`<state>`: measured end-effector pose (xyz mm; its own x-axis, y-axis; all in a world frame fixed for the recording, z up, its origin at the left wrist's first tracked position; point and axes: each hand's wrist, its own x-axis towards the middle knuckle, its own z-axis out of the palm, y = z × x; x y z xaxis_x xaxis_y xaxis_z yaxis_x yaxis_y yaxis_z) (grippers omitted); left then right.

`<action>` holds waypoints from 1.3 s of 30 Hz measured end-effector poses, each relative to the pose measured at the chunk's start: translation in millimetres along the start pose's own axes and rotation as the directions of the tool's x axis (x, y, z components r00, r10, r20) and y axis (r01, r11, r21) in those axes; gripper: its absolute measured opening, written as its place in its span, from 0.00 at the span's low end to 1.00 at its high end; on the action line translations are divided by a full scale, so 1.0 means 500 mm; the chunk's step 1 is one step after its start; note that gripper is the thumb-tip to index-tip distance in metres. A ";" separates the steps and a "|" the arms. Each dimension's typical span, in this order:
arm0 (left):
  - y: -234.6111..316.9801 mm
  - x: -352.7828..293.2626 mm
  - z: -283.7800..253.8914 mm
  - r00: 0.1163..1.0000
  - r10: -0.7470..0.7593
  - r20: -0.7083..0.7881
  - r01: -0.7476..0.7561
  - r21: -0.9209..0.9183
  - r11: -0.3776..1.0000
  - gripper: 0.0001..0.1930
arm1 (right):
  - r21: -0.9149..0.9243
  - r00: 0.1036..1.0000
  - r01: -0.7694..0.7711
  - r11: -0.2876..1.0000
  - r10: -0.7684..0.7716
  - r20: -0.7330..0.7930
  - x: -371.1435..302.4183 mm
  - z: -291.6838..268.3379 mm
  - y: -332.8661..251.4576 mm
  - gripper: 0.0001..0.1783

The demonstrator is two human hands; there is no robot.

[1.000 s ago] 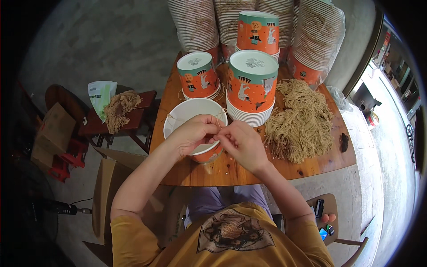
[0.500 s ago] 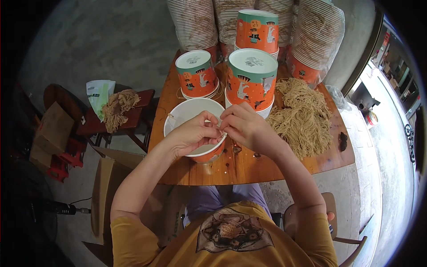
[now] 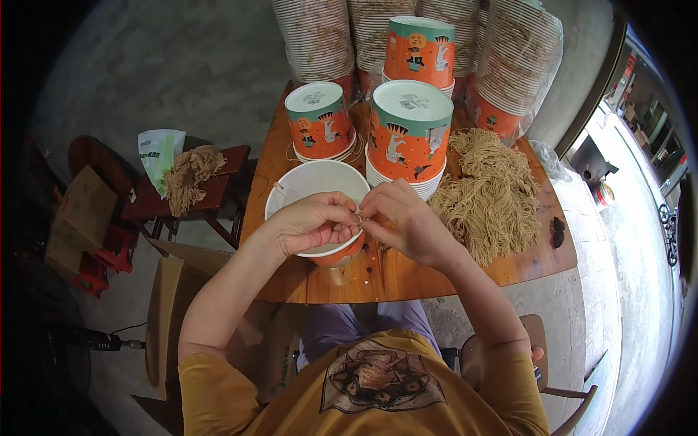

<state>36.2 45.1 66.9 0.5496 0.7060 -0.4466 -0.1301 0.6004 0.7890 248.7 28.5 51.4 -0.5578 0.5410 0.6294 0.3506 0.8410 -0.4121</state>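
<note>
A round paper bucket [image 3: 309, 183], smooth and white inside, stands upright near the front edge of the varnished wooden table [image 3: 407, 282]; forearm and fingers hide part of its rim and orange outside. Thin cord [image 3: 280, 189] shows at its left rim. The left hand [image 3: 320, 224] and right hand [image 3: 404, 221] meet at the right rim, both grips pinched closed on cord mostly covered by fingertips. Beyond stand 3 upturned bucket stacks [image 3: 408, 139], orange and green. Right of them lies shaggy tan twine [image 3: 494, 203]. Behind, plastic-wrapped stacks [image 3: 513, 62] are cut off above.
</note>
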 end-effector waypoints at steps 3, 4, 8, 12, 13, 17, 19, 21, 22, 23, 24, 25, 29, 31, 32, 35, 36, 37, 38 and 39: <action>0.003 -0.006 0.012 1.000 0.020 -0.007 -0.020 -0.009 1.000 0.06 | -0.047 0.999 -0.042 0.998 0.042 0.007 0.001 0.000 -0.006 0.09; 0.004 -0.009 0.017 0.998 0.042 -0.037 -0.042 0.005 0.999 0.05 | -0.085 0.999 -0.052 0.995 0.052 0.001 0.003 0.001 -0.008 0.09; -0.001 -0.011 0.017 0.997 0.071 -0.032 -0.068 0.088 0.994 0.06 | -0.111 0.999 -0.009 0.994 0.004 -0.048 0.006 0.013 -0.011 0.10; -0.006 -0.008 0.002 0.994 0.107 0.019 -0.108 0.121 0.987 0.08 | -0.075 0.997 0.050 0.996 -0.055 -0.061 0.013 0.009 -0.015 0.11; -0.005 -0.006 0.000 0.994 0.102 0.044 -0.107 0.129 0.986 0.09 | -0.053 0.997 0.057 0.997 -0.060 -0.056 0.014 0.004 -0.016 0.11; -0.010 -0.010 0.008 0.993 0.118 0.026 -0.121 0.164 0.979 0.10 | 0.036 0.999 0.046 0.998 -0.046 0.005 0.011 0.004 -0.003 0.10; -0.012 -0.014 0.010 0.985 0.169 0.039 -0.173 0.210 0.962 0.11 | 0.494 0.921 -0.383 0.780 0.286 0.264 0.005 0.004 -0.002 0.10; -0.011 -0.017 0.018 0.981 0.190 0.047 -0.196 0.225 0.954 0.11 | 0.627 0.923 -0.384 0.678 0.301 0.241 -0.004 0.023 0.018 0.09; -0.012 -0.020 0.020 0.977 0.210 0.050 -0.215 0.238 0.947 0.12 | 0.746 0.922 -0.371 0.553 0.316 0.224 0.000 0.029 0.018 0.08; -0.012 -0.022 0.020 0.976 0.211 0.046 -0.216 0.236 0.948 0.12 | 0.747 0.922 -0.371 0.552 0.314 0.227 0.002 0.025 0.017 0.08; -0.012 -0.025 0.021 0.971 0.234 0.047 -0.238 0.255 0.937 0.12 | 0.735 0.866 -0.487 0.472 0.369 0.337 0.006 0.014 0.014 0.08; -0.012 -0.026 0.022 0.966 0.255 0.051 -0.259 0.275 0.926 0.12 | 0.706 0.795 -0.594 0.386 0.416 0.441 0.009 0.003 0.012 0.07; -0.016 -0.021 0.019 0.952 0.300 0.062 -0.302 0.342 0.890 0.13 | 0.785 0.790 -0.594 0.178 0.312 0.527 0.006 0.006 0.026 0.04; -0.017 -0.023 0.023 0.938 0.345 0.036 -0.330 0.399 0.856 0.13 | 0.697 0.870 -0.479 0.533 0.393 0.298 0.009 0.022 0.016 0.06; -0.018 -0.024 0.022 0.938 0.346 0.033 -0.330 0.400 0.855 0.13 | 0.698 0.871 -0.478 0.533 0.390 0.299 0.008 0.022 0.013 0.06; -0.027 -0.022 0.016 0.918 0.391 0.066 -0.374 0.476 0.796 0.13 | 0.432 0.904 -0.426 0.795 0.356 0.236 0.005 0.020 -0.003 0.06; -0.031 -0.020 0.012 0.900 0.432 0.064 -0.398 0.527 0.751 0.13 | 0.407 0.903 -0.428 0.807 0.389 0.180 0.006 0.024 -0.009 0.06; -0.034 -0.019 0.012 0.881 0.470 0.064 -0.417 0.576 0.703 0.12 | 0.383 0.900 -0.432 0.816 0.420 0.121 0.006 0.026 -0.015 0.06; -0.035 -0.019 0.013 0.881 0.468 0.062 -0.415 0.577 0.704 0.12 | 0.385 0.899 -0.433 0.815 0.420 0.122 0.006 0.024 -0.018 0.06; -0.036 -0.020 0.013 0.871 0.484 0.083 -0.423 0.629 0.652 0.12 | 0.339 0.896 -0.442 0.831 0.429 0.115 0.006 0.022 -0.022 0.06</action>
<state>38.7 25.0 60.0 0.4841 0.8746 0.0282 0.2023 -0.1432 0.9688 234.7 20.7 50.6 -0.4354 0.8447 0.3113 0.2826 0.4566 -0.8436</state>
